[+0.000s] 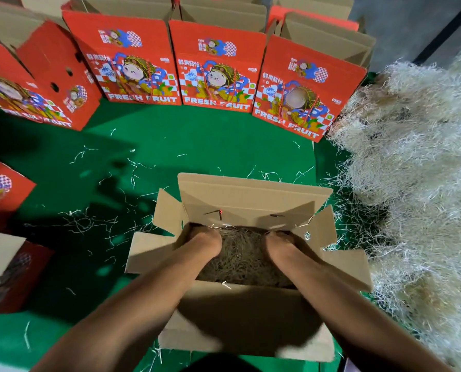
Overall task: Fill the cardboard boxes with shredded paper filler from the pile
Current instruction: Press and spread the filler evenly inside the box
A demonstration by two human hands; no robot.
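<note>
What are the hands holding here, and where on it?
Cannot be told: the left hand and right hand are sunk into the shredded paper filler in the open box, fingers hidden.

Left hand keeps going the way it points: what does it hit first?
Likely the far inner wall of the open brown cardboard box. The left hand points there, fingers buried in shredded paper filler; depth unclear.

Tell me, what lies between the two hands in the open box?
In the head view, shredded paper fills the box between the left hand and right hand.
</note>
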